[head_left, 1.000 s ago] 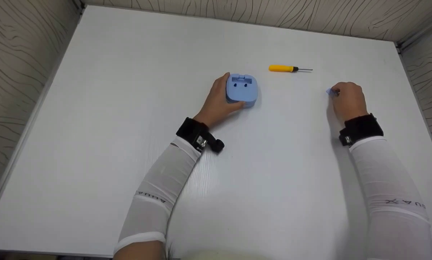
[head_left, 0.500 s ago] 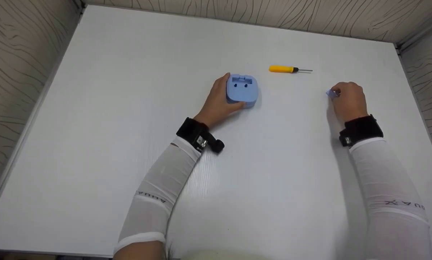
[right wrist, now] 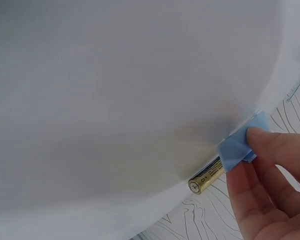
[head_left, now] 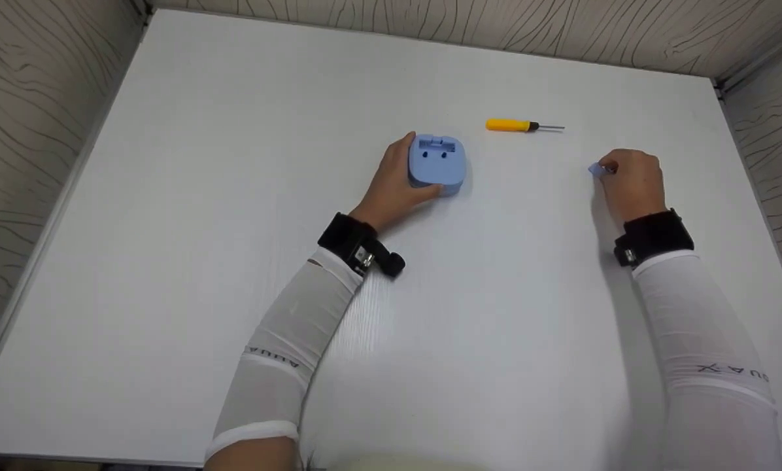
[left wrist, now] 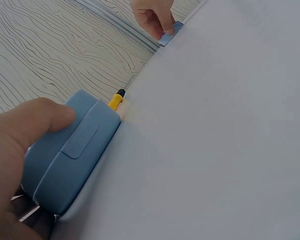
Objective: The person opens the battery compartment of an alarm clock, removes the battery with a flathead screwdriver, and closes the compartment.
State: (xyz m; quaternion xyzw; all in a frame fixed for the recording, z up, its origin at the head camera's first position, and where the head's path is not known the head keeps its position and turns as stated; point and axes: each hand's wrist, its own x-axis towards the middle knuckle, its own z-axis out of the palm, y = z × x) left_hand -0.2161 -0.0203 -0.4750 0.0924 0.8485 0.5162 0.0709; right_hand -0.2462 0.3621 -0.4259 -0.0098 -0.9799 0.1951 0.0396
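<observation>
My left hand (head_left: 394, 186) grips a light blue rounded box (head_left: 437, 167) by its side, thumb at the near edge and fingers at the far left. The box's upper face shows a recessed slot and two dark holes. In the left wrist view, a seam runs around the blue box (left wrist: 72, 155). Farther right, my right hand (head_left: 631, 183) pinches a small blue cover (head_left: 595, 169) between thumb and fingers. The right wrist view shows this blue cover (right wrist: 235, 150) tilted, with a gold and black battery (right wrist: 207, 176) at its edge. Whether the fingers touch the battery I cannot tell.
A yellow-handled screwdriver (head_left: 510, 125) lies between the hands, farther back, its shaft pointing right. Both hands work over a white table (head_left: 482, 294). Wood-patterned panels (head_left: 430, 23) rise along its back and sides.
The small blue cover in my right hand tilts a little within the pinch. My left hand and the box stay where they were.
</observation>
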